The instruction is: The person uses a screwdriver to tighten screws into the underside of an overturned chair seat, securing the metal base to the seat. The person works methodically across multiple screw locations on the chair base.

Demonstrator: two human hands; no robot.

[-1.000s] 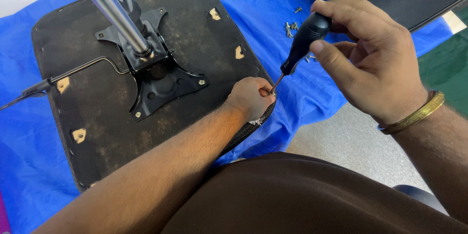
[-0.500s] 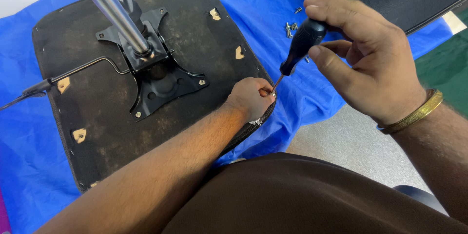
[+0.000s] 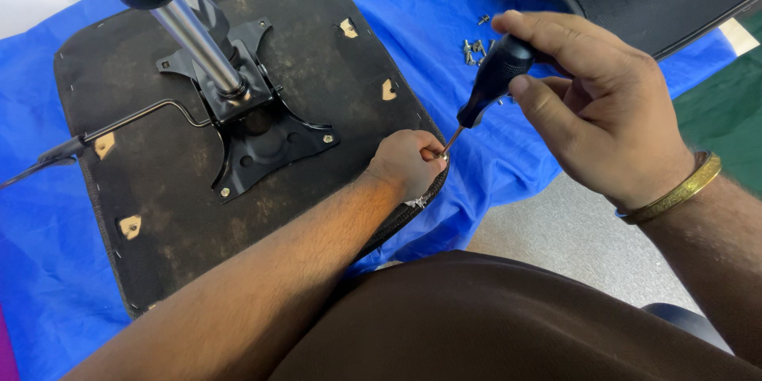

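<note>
Two hands work mid-frame: right hand [image 3: 603, 111], fingers clamped on the screwdriver [image 3: 492, 83], has shifted slightly; left hand [image 3: 406, 163] still pinches at the seat edge [image 3: 397, 222].

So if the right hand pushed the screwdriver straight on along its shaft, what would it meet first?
The screwdriver in the right hand points down-left; its tip sits at the left hand fingers on the seat's edge. It would probably meet those fingers or whatever they pinch first; depth is unclear.

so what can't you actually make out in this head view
- Screwdriver tip and whatever it meets: hidden by the left hand at the seat edge.
- Loose screws on the blue cloth: too small to count, partly behind the right hand.
- Metal column: its top is cut off by the frame edge.
</note>
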